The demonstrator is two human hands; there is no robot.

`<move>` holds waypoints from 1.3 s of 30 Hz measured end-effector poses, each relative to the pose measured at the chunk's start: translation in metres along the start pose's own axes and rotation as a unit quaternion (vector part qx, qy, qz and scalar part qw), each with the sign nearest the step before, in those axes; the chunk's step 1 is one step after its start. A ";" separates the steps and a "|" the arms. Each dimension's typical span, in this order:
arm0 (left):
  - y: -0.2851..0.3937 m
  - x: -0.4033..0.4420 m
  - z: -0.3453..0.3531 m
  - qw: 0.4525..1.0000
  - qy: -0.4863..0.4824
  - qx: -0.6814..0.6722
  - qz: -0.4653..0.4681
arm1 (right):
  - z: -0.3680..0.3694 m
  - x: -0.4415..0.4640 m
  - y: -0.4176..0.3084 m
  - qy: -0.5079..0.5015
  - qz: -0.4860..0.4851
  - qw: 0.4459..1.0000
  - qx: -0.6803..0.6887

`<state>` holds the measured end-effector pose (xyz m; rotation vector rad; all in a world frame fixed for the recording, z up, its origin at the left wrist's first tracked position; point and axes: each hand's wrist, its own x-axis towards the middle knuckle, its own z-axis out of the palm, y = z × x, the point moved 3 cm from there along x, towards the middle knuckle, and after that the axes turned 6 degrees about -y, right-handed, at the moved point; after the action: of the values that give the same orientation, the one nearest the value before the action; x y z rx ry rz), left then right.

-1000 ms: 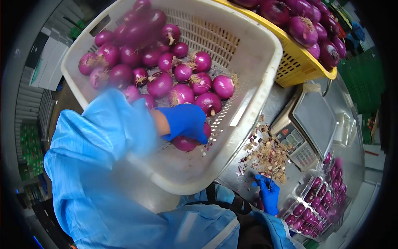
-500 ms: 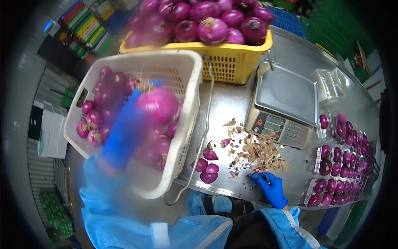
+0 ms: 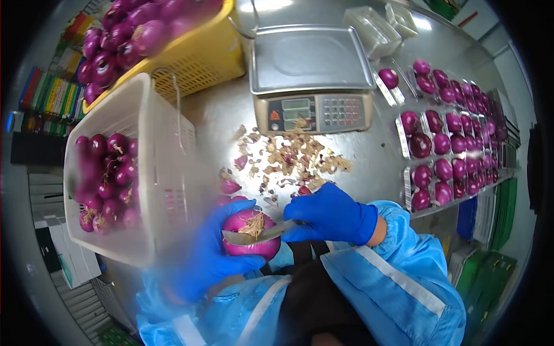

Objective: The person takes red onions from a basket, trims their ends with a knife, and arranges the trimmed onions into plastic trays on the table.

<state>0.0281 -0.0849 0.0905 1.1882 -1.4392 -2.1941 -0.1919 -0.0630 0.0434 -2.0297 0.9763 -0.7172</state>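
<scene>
In front of my body, my left hand (image 3: 216, 256), in a blue glove, grips a large purple onion (image 3: 254, 249) with its dry root tuft turned up. My right hand (image 3: 329, 216), gloved too, is closed round the handle of a small knife (image 3: 259, 234). The curved blade lies across the onion at the roots. Just beyond, root trimmings and dry skins (image 3: 294, 153) are scattered on the metal table. A few purple onion pieces (image 3: 229, 186) lie beside my left hand, partly hidden by it.
A white basket (image 3: 147, 173) of onions stands at left, with a yellow crate (image 3: 208, 63) of onions behind it. A digital scale (image 3: 314, 109) sits beyond the trimmings. Clear trays of onions (image 3: 441, 141) line the right side, near stacked plastic trays (image 3: 372, 32).
My left hand has brought the onion from over the white basket to in front of me. My right hand has raised the knife to it. The view has swung right.
</scene>
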 end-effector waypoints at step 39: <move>-0.101 0.023 0.044 0.852 0.106 -0.509 0.060 | 0.023 -0.065 0.047 0.059 0.077 0.995 0.006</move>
<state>0.0022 -0.0224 0.0008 0.8353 -0.1215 -2.1196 -0.2288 -0.0205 -0.0180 -1.8950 1.1808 -0.7647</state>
